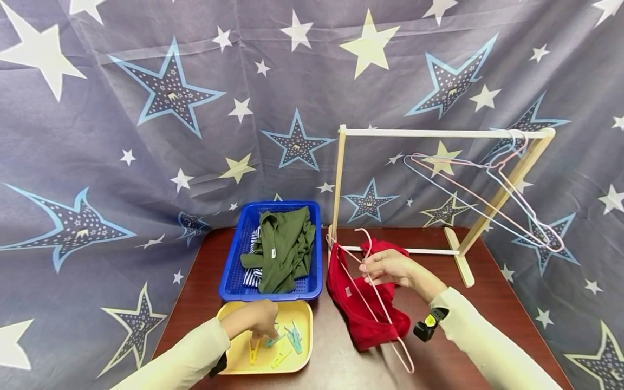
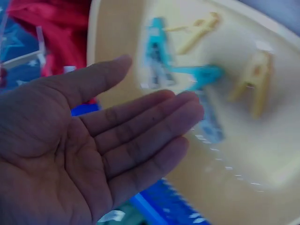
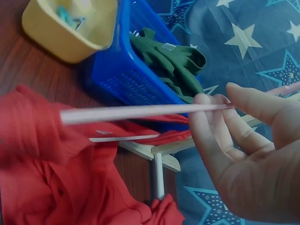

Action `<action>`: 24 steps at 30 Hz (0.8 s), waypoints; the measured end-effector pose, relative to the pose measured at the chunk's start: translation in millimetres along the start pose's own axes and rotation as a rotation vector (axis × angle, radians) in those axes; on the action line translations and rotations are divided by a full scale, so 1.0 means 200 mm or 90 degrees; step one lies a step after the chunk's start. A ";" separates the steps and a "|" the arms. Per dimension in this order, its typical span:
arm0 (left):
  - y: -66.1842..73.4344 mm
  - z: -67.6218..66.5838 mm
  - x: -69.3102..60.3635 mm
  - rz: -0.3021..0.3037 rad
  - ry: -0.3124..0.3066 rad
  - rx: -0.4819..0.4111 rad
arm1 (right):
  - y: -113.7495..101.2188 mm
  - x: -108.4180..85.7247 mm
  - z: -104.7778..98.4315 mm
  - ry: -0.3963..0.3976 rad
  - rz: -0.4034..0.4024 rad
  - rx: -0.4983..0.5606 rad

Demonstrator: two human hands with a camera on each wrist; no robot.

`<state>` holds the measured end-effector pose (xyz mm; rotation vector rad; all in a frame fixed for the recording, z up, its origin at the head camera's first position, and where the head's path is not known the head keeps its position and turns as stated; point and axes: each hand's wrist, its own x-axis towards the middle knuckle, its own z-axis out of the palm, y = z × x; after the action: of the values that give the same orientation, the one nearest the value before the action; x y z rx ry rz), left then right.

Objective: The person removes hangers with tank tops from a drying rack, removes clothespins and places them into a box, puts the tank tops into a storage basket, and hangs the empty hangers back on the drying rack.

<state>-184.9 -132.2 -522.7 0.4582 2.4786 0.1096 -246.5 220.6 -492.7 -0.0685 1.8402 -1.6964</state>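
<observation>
My right hand (image 1: 390,268) pinches a pink clothes hanger (image 1: 382,304) between thumb and fingers, its hook pointing up. A red garment (image 3: 61,173) hangs on this hanger and partly lies on the table. Over a pale yellow tub (image 1: 234,364), my left hand (image 1: 260,318) reaches down. The left wrist view shows that hand with nearly straight fingers, thumb apart, and nothing held. Beyond its fingertips are teal clothespins (image 2: 157,47) and yellow clothespins (image 2: 258,82), several in all, lying loose in the tub. Motion blurs them somewhat.
Behind the tub stands a blue basket (image 1: 273,297) holding a green garment (image 1: 285,249) and a striped cloth (image 1: 252,277). At the back right, a wooden rack (image 1: 419,132) carries two hangers (image 1: 556,246), one blue and one pink. A starry curtain (image 1: 297,184) borders the table.
</observation>
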 end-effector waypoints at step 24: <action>0.21 -0.45 0.30 0.158 0.539 -0.413 | -0.27 -0.19 -0.11 0.166 -0.133 -0.202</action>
<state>-269.3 -69.0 -475.4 0.4843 2.9192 1.4108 -245.7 248.6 -428.8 -0.1848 2.3587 -1.5924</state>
